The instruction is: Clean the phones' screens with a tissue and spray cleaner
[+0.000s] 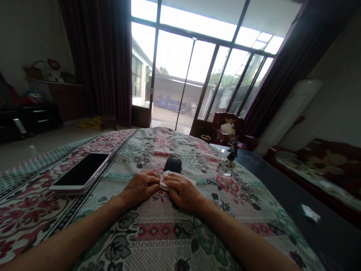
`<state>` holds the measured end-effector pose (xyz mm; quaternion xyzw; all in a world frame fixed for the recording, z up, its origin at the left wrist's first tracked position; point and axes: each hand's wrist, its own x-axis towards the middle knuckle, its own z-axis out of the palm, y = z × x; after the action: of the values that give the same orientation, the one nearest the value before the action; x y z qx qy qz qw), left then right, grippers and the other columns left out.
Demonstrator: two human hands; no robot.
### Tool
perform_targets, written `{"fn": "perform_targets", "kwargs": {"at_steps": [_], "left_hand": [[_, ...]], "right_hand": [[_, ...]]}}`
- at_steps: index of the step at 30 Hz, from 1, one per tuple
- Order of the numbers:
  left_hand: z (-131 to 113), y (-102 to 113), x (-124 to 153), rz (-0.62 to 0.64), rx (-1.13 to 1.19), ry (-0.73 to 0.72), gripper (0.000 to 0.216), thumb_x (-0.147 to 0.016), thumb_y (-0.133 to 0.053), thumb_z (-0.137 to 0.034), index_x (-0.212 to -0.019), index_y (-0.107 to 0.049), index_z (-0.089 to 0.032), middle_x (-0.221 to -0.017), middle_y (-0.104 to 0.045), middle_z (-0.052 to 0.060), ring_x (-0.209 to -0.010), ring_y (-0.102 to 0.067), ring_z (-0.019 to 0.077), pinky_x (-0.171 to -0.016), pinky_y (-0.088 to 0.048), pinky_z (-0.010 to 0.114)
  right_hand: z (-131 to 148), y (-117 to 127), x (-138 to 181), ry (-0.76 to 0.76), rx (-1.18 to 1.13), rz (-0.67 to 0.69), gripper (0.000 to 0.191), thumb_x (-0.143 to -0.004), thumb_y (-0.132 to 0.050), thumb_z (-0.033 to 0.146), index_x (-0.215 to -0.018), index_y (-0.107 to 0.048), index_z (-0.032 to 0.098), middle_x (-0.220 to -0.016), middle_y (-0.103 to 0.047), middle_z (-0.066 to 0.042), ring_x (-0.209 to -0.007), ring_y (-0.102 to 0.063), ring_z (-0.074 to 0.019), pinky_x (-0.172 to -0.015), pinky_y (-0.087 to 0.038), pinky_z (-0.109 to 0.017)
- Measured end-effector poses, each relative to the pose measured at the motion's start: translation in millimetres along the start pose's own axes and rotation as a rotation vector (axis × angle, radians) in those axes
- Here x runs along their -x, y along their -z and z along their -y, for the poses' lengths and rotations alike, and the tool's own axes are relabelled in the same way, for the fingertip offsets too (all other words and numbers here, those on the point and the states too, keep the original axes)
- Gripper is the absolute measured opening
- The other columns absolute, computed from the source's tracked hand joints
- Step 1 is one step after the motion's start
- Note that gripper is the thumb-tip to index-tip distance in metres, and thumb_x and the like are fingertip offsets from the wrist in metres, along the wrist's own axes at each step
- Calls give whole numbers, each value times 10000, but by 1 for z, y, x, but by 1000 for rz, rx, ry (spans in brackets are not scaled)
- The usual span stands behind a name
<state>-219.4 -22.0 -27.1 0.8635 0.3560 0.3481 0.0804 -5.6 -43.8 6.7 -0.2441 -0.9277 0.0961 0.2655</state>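
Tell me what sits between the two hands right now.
In the head view, a small white piece, cloth or paper, sits between the left hand and right hand, both pinching it on the floral cloth. A black item lies just beyond.

Left hand (142, 187): bare, lower centre of the frame, just left of the middle; knuckles stand out as a rounded ridge.
Right hand (182, 192): bare, just right of the middle; broad back, knuckles faintly marked.
Left forearm (84, 229): bare from wrist to the lower left edge.
Right forearm (239, 241): bare from wrist to the lower right edge.
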Motion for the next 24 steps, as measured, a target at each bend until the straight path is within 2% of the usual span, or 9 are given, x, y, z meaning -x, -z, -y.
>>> {"fn": "perform_targets", "kwargs": {"at_steps": [6,18,24], "left_hand": [[-1,1,0,-5,4,-5,148,-833,-607,-238,-851,-753,-256,-937,-733,21,-907,-646,184,-848,-479,344],[-2,1,0,-6,33,12,155,-832,-608,-239,-869,-754,-271,-944,-730,12,-913,-641,181,-857,-477,344],[-2,1,0,-5,26,37,149,-818,-624,-250,-879,-760,-265,-941,-733,24,-899,-648,192,-848,-484,353]], "right_hand": [[1,-1,-1,6,-48,-36,275,-937,-412,148,-1045,-654,217,-1099,-676,-47,-1099,-572,-168,-988,-450,-365],[-1,0,0,22,12,-7,260,-920,-438,138,-1042,-655,212,-1123,-668,-56,-1127,-555,-174,-999,-443,-381],[-12,6,3,-46,12,-20,268,-956,-395,158,-978,-657,206,-1028,-681,-51,-1063,-582,-169,-963,-459,-346]]}}
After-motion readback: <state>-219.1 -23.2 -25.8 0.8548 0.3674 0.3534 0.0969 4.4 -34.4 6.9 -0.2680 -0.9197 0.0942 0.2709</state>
